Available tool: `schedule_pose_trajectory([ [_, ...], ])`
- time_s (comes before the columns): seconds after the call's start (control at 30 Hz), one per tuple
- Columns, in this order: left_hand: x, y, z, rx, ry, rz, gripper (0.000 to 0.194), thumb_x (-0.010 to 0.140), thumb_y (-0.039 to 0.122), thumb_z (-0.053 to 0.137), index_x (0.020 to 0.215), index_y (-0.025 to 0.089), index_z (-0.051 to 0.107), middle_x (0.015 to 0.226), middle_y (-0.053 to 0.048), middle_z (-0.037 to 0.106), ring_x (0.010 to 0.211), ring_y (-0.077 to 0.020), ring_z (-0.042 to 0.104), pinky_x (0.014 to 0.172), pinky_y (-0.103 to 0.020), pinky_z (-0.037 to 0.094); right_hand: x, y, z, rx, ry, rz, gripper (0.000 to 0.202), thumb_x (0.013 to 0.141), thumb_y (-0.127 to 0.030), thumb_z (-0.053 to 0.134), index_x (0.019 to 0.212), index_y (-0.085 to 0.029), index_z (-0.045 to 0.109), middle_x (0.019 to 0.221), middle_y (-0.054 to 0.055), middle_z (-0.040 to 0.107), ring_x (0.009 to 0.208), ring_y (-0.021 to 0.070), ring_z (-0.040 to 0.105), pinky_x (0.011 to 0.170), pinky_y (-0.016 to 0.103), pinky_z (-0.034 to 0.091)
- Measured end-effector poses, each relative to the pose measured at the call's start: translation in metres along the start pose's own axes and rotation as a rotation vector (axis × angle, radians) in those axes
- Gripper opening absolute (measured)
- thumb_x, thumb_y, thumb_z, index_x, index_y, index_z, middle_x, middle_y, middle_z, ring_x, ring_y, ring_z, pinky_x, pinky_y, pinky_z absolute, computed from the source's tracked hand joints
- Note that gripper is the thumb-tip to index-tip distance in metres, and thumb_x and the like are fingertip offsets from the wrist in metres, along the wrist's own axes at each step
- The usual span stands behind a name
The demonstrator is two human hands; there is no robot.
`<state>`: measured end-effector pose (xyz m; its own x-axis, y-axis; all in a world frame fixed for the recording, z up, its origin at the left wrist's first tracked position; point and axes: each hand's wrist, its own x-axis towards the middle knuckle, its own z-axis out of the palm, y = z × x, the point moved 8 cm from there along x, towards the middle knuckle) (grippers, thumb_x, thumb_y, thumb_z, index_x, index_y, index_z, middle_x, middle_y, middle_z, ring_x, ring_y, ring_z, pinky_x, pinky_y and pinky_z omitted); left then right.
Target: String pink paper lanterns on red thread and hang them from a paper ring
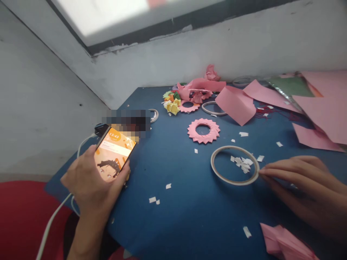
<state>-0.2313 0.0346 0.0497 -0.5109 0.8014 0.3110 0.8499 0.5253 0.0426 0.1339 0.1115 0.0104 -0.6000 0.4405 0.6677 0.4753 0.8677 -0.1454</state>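
Observation:
My left hand (90, 180) is wrapped round a phone (115, 151), whose lit orange screen shows the time and a cartoon picture. At the right, my right hand (303, 184) pinches the edge of a thin roll of white tape (214, 166) between fingertips and thumb. A shadow lies under the roll, and I cannot tell whether it still touches the table. White paper scraps (244, 165) show through its open middle. Beyond it lies a pleated pink paper ring (192, 136). A folded pink paper piece (284, 242) sits near my right wrist.
Pink sheets (322, 115) cover the right side of the blue table (168, 224). Toward the wall are yellow folded paper (172, 107), another tape roll (206, 110) and a smaller pink ring (189, 109). A white cable (55, 220) hangs beside my left arm.

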Motion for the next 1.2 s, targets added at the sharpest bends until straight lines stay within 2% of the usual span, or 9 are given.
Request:
schedule_pose_trajectory([
  [0.13, 0.007, -0.007, 0.001, 0.032, 0.093, -0.098, 0.08, 0.078, 0.053, 0.053, 0.141, 0.012, 0.025, 0.127, -0.022, 0.052, 0.118, -0.0468, 0.047, 0.096, -0.062, 0.037, 0.007, -0.006, -0.003, -0.015, 0.013, -0.013, 0.013, 0.086, -0.009, 0.059, 0.095, -0.018, 0.06, 0.082, 0.004, 0.065, 0.072, 0.0147, 0.058, 0.07, 0.033, 0.045],
  [0.3, 0.022, -0.034, 0.028, -0.047, -0.137, -0.356, 0.086, 0.072, 0.054, 0.06, 0.141, 0.015, 0.027, 0.127, -0.017, 0.057, 0.113, -0.0411, 0.056, 0.095, -0.057, 0.042, 0.011, -0.007, -0.003, -0.004, 0.005, -0.003, 0.008, 0.088, -0.01, 0.057, 0.093, -0.014, 0.059, 0.082, 0.005, 0.064, 0.072, 0.0136, 0.059, 0.071, 0.034, 0.044],
  [0.53, 0.028, -0.032, 0.023, 0.099, -0.104, -0.185, 0.071, 0.075, 0.057, 0.054, 0.127, 0.008, 0.048, 0.113, -0.021, 0.063, 0.106, -0.0485, 0.057, 0.077, -0.056, 0.05, 0.009, -0.006, -0.002, 0.028, 0.021, 0.001, 0.012, 0.084, -0.006, 0.06, 0.094, -0.013, 0.06, 0.083, 0.005, 0.064, 0.073, 0.0139, 0.058, 0.071, 0.035, 0.043],
  [0.63, 0.017, 0.001, 0.005, 0.142, 0.051, -0.053, 0.051, 0.086, 0.047, 0.039, 0.116, 0.01, 0.057, 0.127, -0.02, 0.054, 0.122, -0.0445, 0.045, 0.097, -0.057, 0.039, 0.01, -0.007, -0.002, 0.058, 0.041, 0.007, 0.015, 0.083, -0.002, 0.06, 0.094, -0.011, 0.061, 0.083, 0.006, 0.065, 0.074, 0.0141, 0.059, 0.071, 0.035, 0.044],
  [0.77, -0.01, 0.107, -0.014, -0.113, 0.097, 0.536, 0.037, 0.09, 0.036, 0.037, 0.096, 0.013, 0.065, 0.104, -0.015, 0.066, 0.104, -0.032, 0.059, 0.095, -0.047, 0.044, 0.011, -0.009, -0.005, 0.076, 0.068, 0.015, 0.017, 0.081, -0.002, 0.063, 0.095, -0.012, 0.061, 0.082, 0.005, 0.066, 0.074, 0.0142, 0.061, 0.069, 0.033, 0.045],
  [0.87, -0.04, 0.185, -0.017, -0.35, -0.038, 0.892, 0.029, 0.091, 0.031, 0.042, 0.101, 0.015, 0.063, 0.103, -0.01, 0.067, 0.102, -0.0273, 0.059, 0.089, -0.044, 0.046, 0.011, -0.011, -0.009, 0.088, 0.089, 0.007, 0.018, 0.08, -0.001, 0.063, 0.095, -0.011, 0.062, 0.08, 0.005, 0.067, 0.071, 0.014, 0.062, 0.069, 0.034, 0.045],
  [0.97, -0.064, 0.24, 0.002, -0.5, -0.326, 1.023, 0.025, 0.091, 0.03, 0.046, 0.09, 0.013, 0.063, 0.094, -0.011, 0.067, 0.093, -0.0273, 0.058, 0.082, -0.044, 0.045, 0.011, -0.014, -0.013, 0.089, 0.105, -0.014, 0.017, 0.081, -0.002, 0.062, 0.096, -0.01, 0.062, 0.081, 0.007, 0.067, 0.071, 0.0143, 0.062, 0.07, 0.035, 0.044],
  [1.07, -0.077, 0.262, 0.016, -0.605, -0.477, 1.062, 0.024, 0.092, 0.02, 0.041, 0.079, 0.015, 0.06, 0.08, -0.005, 0.065, 0.079, -0.0201, 0.058, 0.075, -0.035, 0.044, 0.012, -0.015, -0.018, 0.088, 0.133, -0.029, 0.015, 0.083, -0.002, 0.059, 0.096, -0.009, 0.062, 0.081, 0.008, 0.068, 0.072, 0.0144, 0.062, 0.07, 0.035, 0.043],
  [1.2, -0.079, 0.258, 0.015, -0.697, -0.501, 1.054, 0.026, 0.095, 0.018, 0.034, 0.08, 0.017, 0.055, 0.074, -0.001, 0.061, 0.069, -0.0144, 0.054, 0.067, -0.028, 0.041, 0.013, -0.015, -0.023, 0.09, 0.148, -0.002, 0.016, 0.085, -0.003, 0.057, 0.098, -0.009, 0.062, 0.079, 0.008, 0.067, 0.071, 0.0131, 0.061, 0.071, 0.035, 0.042],
])
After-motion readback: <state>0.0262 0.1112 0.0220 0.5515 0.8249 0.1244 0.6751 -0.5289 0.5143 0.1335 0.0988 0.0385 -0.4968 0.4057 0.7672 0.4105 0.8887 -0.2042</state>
